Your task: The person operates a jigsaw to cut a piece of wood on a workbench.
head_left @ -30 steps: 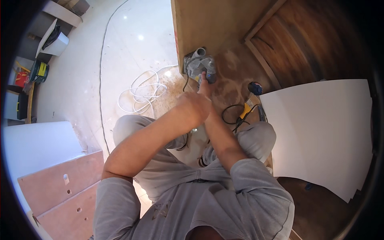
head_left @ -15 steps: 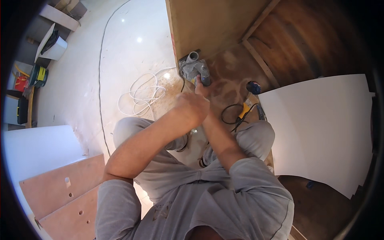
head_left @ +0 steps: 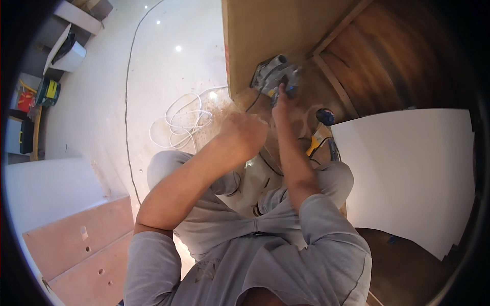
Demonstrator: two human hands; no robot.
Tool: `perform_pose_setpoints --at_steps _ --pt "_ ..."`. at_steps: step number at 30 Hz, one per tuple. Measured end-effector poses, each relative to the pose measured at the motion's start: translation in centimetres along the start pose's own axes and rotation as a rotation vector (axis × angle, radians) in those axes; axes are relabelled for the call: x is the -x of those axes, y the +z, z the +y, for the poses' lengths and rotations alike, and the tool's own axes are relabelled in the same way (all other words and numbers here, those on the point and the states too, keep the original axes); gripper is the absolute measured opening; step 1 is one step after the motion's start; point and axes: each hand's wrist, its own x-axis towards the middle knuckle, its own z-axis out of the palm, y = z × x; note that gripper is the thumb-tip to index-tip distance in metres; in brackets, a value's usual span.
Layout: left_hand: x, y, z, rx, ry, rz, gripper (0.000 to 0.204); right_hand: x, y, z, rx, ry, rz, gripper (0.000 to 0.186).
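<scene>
My right hand (head_left: 282,104) grips the handle of a grey power saw (head_left: 270,71), which looks like a circular saw. It is tilted and slightly smeared by motion, with a flat metal base on its left side and a short round pipe on top. The saw is beside the lower part of an upright wooden panel (head_left: 270,30). Nearer to me and to the left, my left hand (head_left: 244,133) is closed like a fist. Its fingertips and anything inside are hidden. A dark cord (head_left: 253,103) hangs from the saw.
A white cable (head_left: 176,120) lies coiled at the left. By my right knee are a yellow-and-black corded tool (head_left: 314,145) and a dark blue round object (head_left: 325,117). A large white sheet (head_left: 403,173) lies right; brown boards with holes (head_left: 71,224) lie left.
My right hand and the saw have moved right, away from the panel's left edge, and the saw has turned. My left hand has stayed nearly in place.
</scene>
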Motion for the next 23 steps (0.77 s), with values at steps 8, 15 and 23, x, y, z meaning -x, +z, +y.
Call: perform_pose_setpoints --at_steps 8,15,23 --pt "0.0 -0.7 0.7 0.013 -0.011 -0.160 0.007 -8.1 -0.7 -2.0 -0.272 0.240 -0.151 0.058" --pt "-1.2 -1.7 0.7 0.118 0.109 -0.204 0.010 -17.4 -4.6 -0.3 0.241 -0.086 -0.299 0.052" --pt "-2.6 -0.2 -0.2 0.022 -0.022 -0.411 0.022 -18.7 -0.5 -1.9 -0.361 0.172 -0.400 0.047"
